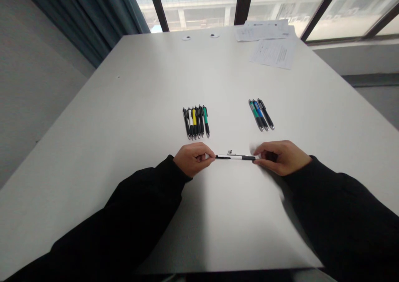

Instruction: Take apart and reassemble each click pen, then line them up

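I hold a white-and-black pen level above the white table, one end in each hand. My left hand pinches its left end with curled fingers. My right hand grips its right, dark end. A tiny metal part lies on the table just behind the pen. Farther back, a row of several pens with white, yellow and green barrels lies left of centre. A smaller group of three pens, green, blue and black, lies to the right.
Printed paper sheets lie at the table's far right corner. Two small round objects sit near the far edge. Windows run along the back, and a dark curtain hangs at the left.
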`<state>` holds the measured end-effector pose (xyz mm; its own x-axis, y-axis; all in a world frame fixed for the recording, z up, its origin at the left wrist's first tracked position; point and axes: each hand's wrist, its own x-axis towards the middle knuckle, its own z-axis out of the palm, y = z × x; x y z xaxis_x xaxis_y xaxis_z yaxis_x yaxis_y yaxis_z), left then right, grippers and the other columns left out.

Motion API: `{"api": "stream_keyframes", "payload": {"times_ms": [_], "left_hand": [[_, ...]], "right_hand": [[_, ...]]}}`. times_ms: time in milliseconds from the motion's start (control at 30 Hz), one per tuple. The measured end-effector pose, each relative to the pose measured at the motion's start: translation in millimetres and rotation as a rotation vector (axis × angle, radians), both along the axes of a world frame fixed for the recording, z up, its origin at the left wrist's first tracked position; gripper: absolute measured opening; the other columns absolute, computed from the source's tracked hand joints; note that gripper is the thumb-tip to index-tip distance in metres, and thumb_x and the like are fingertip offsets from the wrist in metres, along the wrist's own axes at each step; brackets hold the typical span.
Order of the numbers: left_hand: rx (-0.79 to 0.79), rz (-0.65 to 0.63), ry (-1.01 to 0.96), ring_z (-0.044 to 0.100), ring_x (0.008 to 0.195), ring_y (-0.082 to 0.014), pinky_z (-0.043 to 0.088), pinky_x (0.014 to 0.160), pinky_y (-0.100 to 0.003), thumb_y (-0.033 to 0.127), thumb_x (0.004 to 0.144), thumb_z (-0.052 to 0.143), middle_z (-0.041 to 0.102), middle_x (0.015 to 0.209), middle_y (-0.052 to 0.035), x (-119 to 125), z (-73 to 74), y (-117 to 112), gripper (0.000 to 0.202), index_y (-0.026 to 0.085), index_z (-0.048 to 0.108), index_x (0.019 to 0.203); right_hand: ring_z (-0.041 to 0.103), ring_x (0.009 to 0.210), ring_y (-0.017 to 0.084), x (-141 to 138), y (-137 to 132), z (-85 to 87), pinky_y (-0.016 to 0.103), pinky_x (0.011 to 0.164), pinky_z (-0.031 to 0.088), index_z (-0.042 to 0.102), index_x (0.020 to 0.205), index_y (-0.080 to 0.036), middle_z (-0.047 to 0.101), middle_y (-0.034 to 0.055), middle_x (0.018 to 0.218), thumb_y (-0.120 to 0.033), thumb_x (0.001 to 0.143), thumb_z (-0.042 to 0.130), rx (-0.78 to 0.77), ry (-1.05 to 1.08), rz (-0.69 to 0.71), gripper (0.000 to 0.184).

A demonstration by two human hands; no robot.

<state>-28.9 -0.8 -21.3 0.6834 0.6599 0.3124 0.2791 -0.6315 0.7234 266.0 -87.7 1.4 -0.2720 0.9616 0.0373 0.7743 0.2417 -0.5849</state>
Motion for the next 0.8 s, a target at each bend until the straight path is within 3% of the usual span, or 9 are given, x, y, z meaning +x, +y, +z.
{"api": "stream_keyframes", "payload": {"times_ms": [800], "left_hand": [[-0.096, 0.029, -0.040, 0.044, 0.046, -0.0034, 0.040, 0.046, -0.015, 0.020, 0.077, 0.070, 0.057, 0.064, 0.0014, 0.0, 1.4, -1.6, 0.009, 0.013, 0.070, 0.083]], "right_hand": [[0.057, 0.052, 0.013, -2.0, -0.9, -2.5, 0.024, 0.054, 0.044, 0.073, 0.084, -0.018, 0.065, 0.0016, 0.062, -0.033, 0.081, 0.065, 0.002, 0.027, -0.019, 0.017]]}}
